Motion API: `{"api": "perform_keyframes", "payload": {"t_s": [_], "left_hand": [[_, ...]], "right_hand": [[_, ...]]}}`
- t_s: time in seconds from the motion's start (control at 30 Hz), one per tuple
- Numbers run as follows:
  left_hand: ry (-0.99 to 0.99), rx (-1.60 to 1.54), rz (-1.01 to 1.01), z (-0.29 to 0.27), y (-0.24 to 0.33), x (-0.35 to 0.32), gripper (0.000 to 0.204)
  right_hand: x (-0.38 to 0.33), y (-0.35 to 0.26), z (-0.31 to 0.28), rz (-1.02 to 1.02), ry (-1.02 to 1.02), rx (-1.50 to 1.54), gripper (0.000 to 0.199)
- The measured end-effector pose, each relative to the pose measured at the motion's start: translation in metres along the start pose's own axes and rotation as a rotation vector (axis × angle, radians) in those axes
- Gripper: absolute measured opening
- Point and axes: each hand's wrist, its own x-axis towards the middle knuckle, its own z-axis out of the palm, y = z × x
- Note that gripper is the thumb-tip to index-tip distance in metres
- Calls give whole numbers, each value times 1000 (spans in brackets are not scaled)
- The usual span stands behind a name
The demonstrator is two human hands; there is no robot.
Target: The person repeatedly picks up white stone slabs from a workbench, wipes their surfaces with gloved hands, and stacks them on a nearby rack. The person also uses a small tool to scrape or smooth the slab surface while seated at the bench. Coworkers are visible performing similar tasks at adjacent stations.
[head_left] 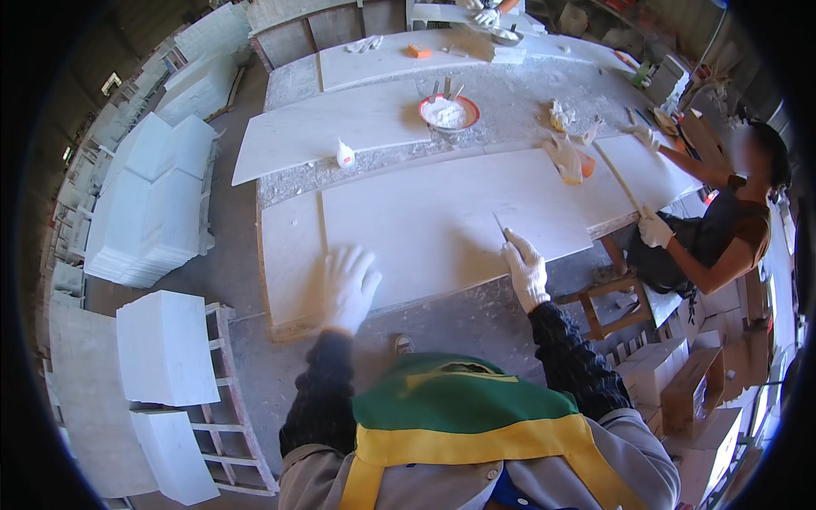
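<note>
A long white stone slab (425, 229) lies across the worktable in front of me. My left hand (347, 287), in a white glove, is spread flat with fingers apart on the slab's left part, beside a narrow tan strip (322, 219). In my gloved right hand (527, 268) is a small thin-bladed putty knife (500, 223), its blade pointing away from me over the slab's right part. Farther back stands a red-rimmed bowl (449, 112) of white paste with several tool handles sticking out. A white squeeze bottle (344, 155) stands left of it.
At right a seated person (722, 212) in white gloves works on the same row of slabs. Another person's gloved hands (486, 15) show at the far end. Stacked white slabs (157, 200) stand at left; cardboard boxes (693, 391) lie at lower right. A crumpled bag (565, 161) rests on the table.
</note>
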Motion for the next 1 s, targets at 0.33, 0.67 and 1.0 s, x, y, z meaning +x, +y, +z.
{"api": "perform_keyframes", "payload": {"t_s": [0.33,0.67,1.0], "left_hand": [[-21,-990,-289,24,89,-33,24],[24,-486,138,36,97,-42,31],[19,-87,595,51,68,-3,48]], "right_hand": [[-85,-84,26,-445,-383,-45,45],[-90,-82,-4,-82,-708,105,55],[-100,-10,-46,422,-272,321,67]]}}
